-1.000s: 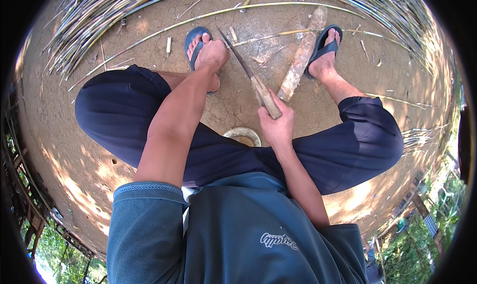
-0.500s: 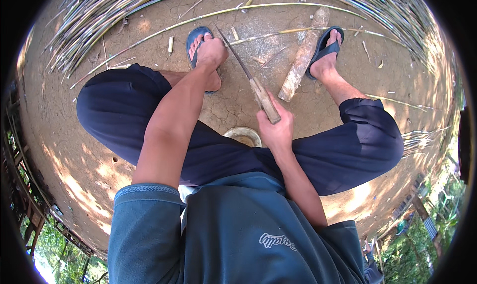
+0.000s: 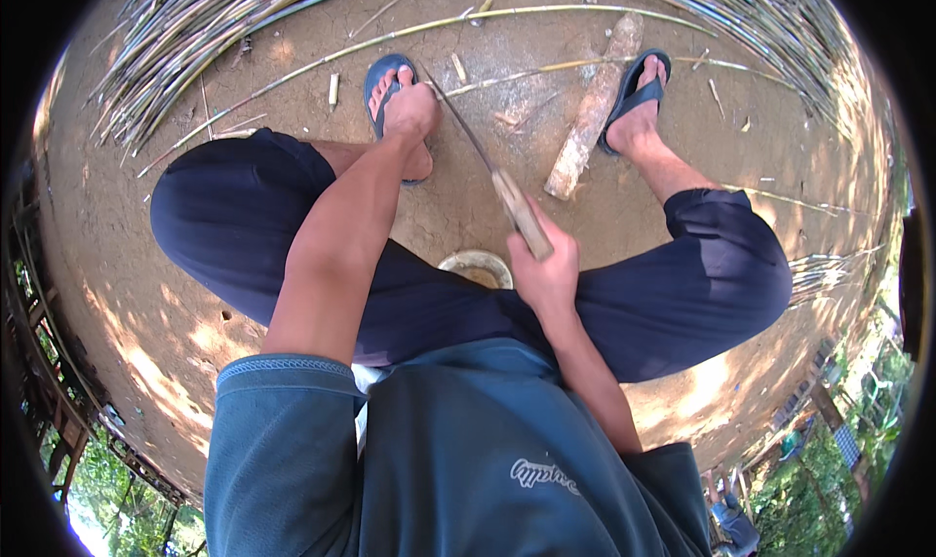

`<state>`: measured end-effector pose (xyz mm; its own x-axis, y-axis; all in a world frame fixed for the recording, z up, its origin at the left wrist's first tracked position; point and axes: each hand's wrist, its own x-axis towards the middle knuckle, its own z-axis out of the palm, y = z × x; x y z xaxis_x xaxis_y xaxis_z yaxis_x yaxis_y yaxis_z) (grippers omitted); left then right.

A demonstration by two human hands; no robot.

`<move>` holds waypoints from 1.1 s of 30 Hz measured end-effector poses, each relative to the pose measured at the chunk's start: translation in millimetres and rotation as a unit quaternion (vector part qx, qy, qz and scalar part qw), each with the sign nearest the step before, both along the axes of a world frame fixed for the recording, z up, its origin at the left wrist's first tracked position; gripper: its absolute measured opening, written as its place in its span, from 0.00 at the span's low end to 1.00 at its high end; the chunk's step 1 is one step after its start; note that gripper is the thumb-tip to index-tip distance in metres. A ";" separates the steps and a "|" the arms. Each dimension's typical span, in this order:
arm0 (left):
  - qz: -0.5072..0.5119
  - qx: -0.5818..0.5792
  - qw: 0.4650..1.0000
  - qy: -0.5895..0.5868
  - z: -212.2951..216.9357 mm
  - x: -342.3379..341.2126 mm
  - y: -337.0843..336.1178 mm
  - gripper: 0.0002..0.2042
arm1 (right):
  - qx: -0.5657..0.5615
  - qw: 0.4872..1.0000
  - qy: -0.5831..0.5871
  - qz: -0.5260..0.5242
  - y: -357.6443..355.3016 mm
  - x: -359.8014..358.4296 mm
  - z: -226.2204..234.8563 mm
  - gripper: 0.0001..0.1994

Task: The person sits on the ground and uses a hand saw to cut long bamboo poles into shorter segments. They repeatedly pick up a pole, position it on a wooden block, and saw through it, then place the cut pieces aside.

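My left hand (image 3: 411, 111) is closed low beside the left sandal (image 3: 390, 79), on a thin cane stalk (image 3: 536, 70) that runs off to the right across a short log (image 3: 590, 118). My right hand (image 3: 548, 269) grips the wooden handle of a hand saw (image 3: 473, 140), seen nearly edge-on. The saw's narrow dark blade slants up and left, and its far end passes just right of my left fingers. Teeth cannot be made out, and my fist hides the stalk's gripped part.
Bundles of long canes (image 3: 234, 31) lie along the far side. One long cane (image 3: 322, 60) arcs across the ground. Short cut pieces (image 3: 333, 89) are scattered about. A round pale bowl (image 3: 478, 262) sits between my legs. The right sandal (image 3: 639, 94) stands against the log.
My right hand and the saw have drawn back toward my body, roughly along the blade's line. My left hand has shifted only slightly and stays closed by the left foot.
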<state>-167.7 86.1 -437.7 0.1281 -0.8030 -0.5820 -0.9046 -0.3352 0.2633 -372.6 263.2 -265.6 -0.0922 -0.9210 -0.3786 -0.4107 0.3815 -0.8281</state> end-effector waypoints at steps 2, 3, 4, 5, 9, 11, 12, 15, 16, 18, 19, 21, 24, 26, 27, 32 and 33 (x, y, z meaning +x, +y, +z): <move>0.003 0.033 0.999 0.032 -7.8 -2.2 6.4 0.15 | -0.037 0.999 -0.007 -0.015 -15.9 13.5 -21.1 0.25; 0.000 0.009 1.000 0.022 4.8 -6.6 9.1 0.14 | -0.053 0.998 -0.006 -0.019 -19.2 15.5 -30.0 0.25; -0.004 -0.016 1.000 0.013 15.8 -11.6 8.4 0.12 | -0.069 0.997 -0.004 -0.023 -21.8 16.5 -35.0 0.26; -0.013 0.002 1.000 0.013 22.9 -12.3 9.4 0.13 | -0.037 0.999 -0.002 -0.015 -21.0 17.3 -19.0 0.25; 0.010 -0.196 0.971 -0.138 -4.4 -5.0 27.4 0.19 | -0.073 0.997 -0.010 0.021 7.6 2.4 -3.2 0.25; 0.020 -0.175 0.979 -0.101 -34.1 7.2 14.5 0.20 | -0.006 1.000 -0.010 0.010 -6.2 4.2 0.0 0.25; 0.023 -0.180 0.980 -0.078 -25.4 7.9 -4.6 0.20 | 0.012 1.000 -0.007 -0.001 -20.4 5.3 -0.2 0.25; -0.012 -0.089 0.995 -0.048 -19.6 14.5 -10.0 0.20 | -0.045 0.999 -0.021 0.004 -9.4 6.5 1.2 0.25; -0.016 -0.107 0.993 -0.055 -23.1 13.2 -4.3 0.19 | -0.032 0.999 -0.022 0.004 -5.0 6.0 14.4 0.25; 0.000 -0.165 0.982 -0.087 -37.4 20.1 -5.8 0.19 | 0.005 1.000 0.005 0.031 9.1 -4.4 31.4 0.25; 0.011 -0.186 0.977 -0.106 -46.8 27.8 -11.1 0.19 | 0.018 0.999 0.008 0.035 3.2 -2.8 35.2 0.25; -0.018 -0.106 0.991 -0.077 -39.6 19.9 -8.7 0.18 | 0.015 1.000 0.003 0.007 2.8 -0.9 32.3 0.25; -0.026 0.017 0.999 -0.025 20.4 20.7 -23.8 0.15 | -0.009 1.000 -0.001 -0.007 0.1 -3.5 25.6 0.25; -0.021 -0.131 0.989 -0.068 -33.0 25.9 -4.1 0.15 | 0.024 1.000 -0.010 -0.002 0.9 -2.5 36.9 0.25; -0.021 -0.207 0.974 -0.095 -49.7 33.4 -2.6 0.15 | 0.031 0.999 -0.005 0.014 -3.8 -1.0 36.6 0.25; 0.000 -0.053 0.998 -0.035 4.0 26.5 -25.7 0.17 | -0.022 1.000 0.000 -0.011 -9.2 -0.3 18.8 0.25; -0.006 -0.056 0.998 -0.029 5.2 23.6 -20.6 0.17 | 0.004 1.000 -0.012 -0.015 -11.6 -0.7 30.0 0.25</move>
